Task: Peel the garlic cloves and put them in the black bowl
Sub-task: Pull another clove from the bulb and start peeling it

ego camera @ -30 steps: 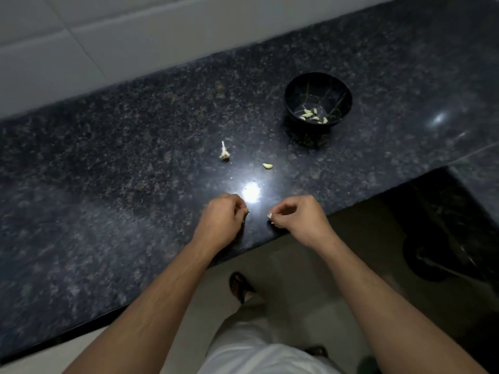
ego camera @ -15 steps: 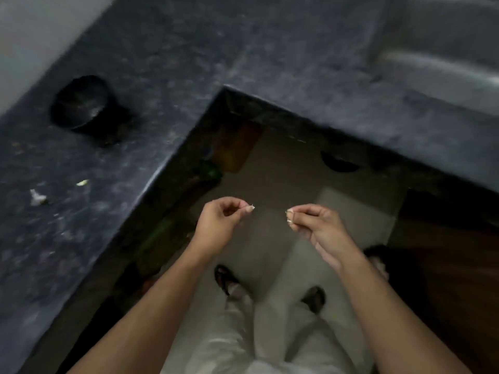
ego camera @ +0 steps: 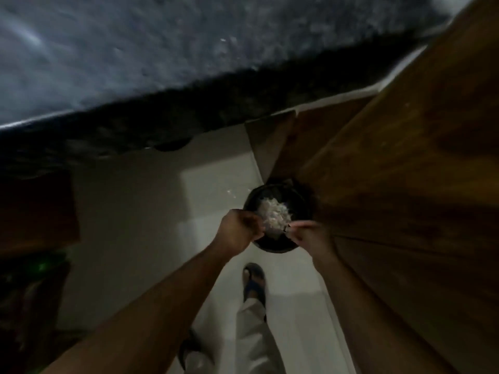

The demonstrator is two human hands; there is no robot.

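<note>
From the head camera, the scene differs sharply from half a second ago: the view has swung away from the counter corner, and the black task bowl with the peeled cloves and the scraps on the stone are no longer in sight. A dark round container (ego camera: 278, 220) on the pale floor (ego camera: 151, 211) now sits in the middle, heaped with whitish flaky scraps (ego camera: 275, 215), apparently garlic skins. It stands just beside a brown wooden panel (ego camera: 405, 184), below the blurred edge of the dark speckled counter (ego camera: 135, 63).

Both hands, which were raised apart over bare floor, are now over this container. The left hand (ego camera: 239, 229) is at its left rim with fingers curled together; the right hand (ego camera: 310, 236) is at its right rim with fingertips pinched. Blur hides what, if anything, either hand holds. Nearer the camera than the container, a sandalled foot (ego camera: 253, 282) and a light trouser leg (ego camera: 253, 338) show.

No writing or brand can be read.
</note>
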